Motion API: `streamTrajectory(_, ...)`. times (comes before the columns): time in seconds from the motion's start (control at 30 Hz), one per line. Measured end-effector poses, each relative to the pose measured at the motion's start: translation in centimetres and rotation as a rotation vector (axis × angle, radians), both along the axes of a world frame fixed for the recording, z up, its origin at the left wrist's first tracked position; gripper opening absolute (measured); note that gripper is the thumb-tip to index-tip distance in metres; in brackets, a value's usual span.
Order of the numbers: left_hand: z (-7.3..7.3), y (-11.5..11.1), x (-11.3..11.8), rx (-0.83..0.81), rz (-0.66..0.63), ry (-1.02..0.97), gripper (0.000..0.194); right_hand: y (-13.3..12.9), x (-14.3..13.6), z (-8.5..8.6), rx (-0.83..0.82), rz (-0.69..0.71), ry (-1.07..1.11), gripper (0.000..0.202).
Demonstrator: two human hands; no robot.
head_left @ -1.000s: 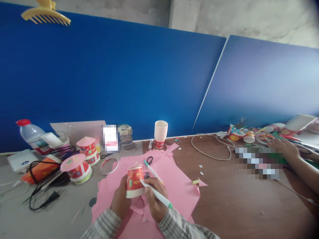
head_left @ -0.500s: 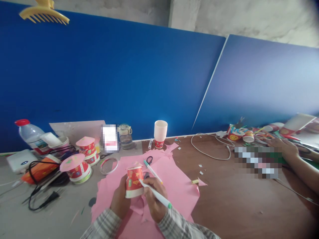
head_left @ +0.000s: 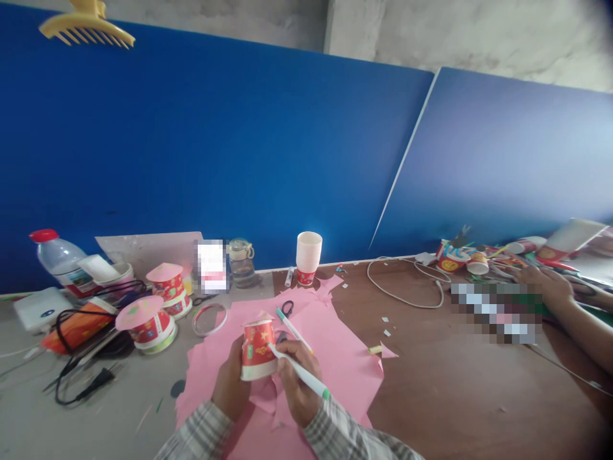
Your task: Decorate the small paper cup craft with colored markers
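Note:
My left hand is wrapped round the side of a red paper cup, which is upside down with its pale rim at the bottom. A small pink paper piece sits on top of the cup. In my right hand is a white marker with a green end, its tip at the cup's right side. Beneath both hands spreads pink paper with ragged edges. A second marker with a teal end lies just beyond the cup, beside partly covered scissors.
A stack of paper cups stands near the blue partition. To the left are decorated cups, a tape roll, a water bottle and a black plug. At right, another person's hands rest near craft scraps.

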State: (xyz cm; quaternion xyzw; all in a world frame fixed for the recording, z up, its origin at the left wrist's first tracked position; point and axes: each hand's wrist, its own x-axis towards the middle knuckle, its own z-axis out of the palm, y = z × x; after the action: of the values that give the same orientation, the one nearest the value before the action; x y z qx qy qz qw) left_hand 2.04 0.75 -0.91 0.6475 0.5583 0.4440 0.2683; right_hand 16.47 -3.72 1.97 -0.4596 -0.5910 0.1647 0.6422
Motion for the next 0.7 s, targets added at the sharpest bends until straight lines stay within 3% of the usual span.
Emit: streamTrajectory(0.7, 0.21, -0.04, 0.1, -0.003, 0.011, -0.006, 0.043, -0.1, 0.05, 0.48, -0.017, -0.023, -0.006, 0.02)
